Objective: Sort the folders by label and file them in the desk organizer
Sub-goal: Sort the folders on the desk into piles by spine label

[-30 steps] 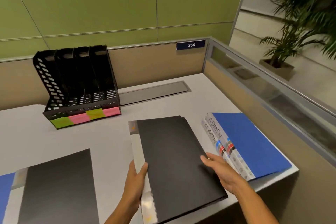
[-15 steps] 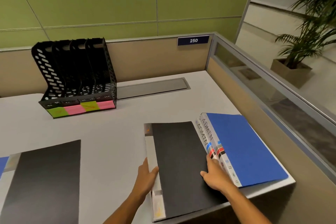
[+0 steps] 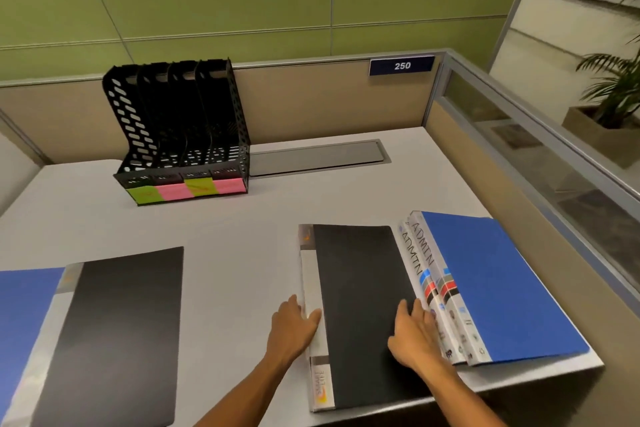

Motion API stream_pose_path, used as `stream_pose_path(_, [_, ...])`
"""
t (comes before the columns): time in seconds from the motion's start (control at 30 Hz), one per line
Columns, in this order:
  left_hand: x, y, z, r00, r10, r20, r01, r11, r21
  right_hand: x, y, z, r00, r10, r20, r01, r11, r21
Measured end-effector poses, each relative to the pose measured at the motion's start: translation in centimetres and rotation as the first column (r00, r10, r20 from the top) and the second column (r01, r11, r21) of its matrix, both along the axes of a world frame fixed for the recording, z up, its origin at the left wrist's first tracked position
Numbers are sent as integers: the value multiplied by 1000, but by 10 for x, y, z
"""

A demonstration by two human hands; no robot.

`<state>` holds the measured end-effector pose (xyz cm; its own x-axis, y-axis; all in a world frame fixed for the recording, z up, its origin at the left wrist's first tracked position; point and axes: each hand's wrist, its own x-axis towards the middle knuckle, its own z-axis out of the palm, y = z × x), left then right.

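At the near left edge of the worktop [image 3: 242, 239] a blue folder [image 3: 24, 315] lies flat, partly under a black folder [image 3: 114, 333]. Far left, the black desk organizer [image 3: 180, 135] stands with green and pink sticky labels [image 3: 187, 190] along its front; all its slots look empty, so no filing appears done yet. In the near centre a black display folder [image 3: 360, 308] lies flat: the left hand [image 3: 291, 329] rests open against its white spine and the right hand [image 3: 412, 336] lies open on its right edge, neither grasping. Just right, touching it, two blue folders marked ADMIN [image 3: 491, 284] sit stacked, seemingly sorted. All folders remain to file.
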<state>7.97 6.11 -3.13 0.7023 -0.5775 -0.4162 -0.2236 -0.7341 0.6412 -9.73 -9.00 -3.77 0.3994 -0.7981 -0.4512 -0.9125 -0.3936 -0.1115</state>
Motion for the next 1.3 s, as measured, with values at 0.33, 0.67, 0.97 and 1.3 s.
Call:
stream_pose_path(0.33, [68,99,28,992,125,30,-117,975,-190,79,65,32,711,162,684,-134,986,-95])
stream_pose_path(0.67, [188,286,39,763,515,391,-558,830,-3,179,176,20,730,199,654,-522,780,345])
stream_pose_path(0.97, [230,358,8,827,539,163,-563,799,213,239,251,15,863,22,505,-409,616,673])
stream_pose_path(1.3, [226,341,10,897,424,122,-438,891,123,247,260,8,892,-74,447,-314,610,728])
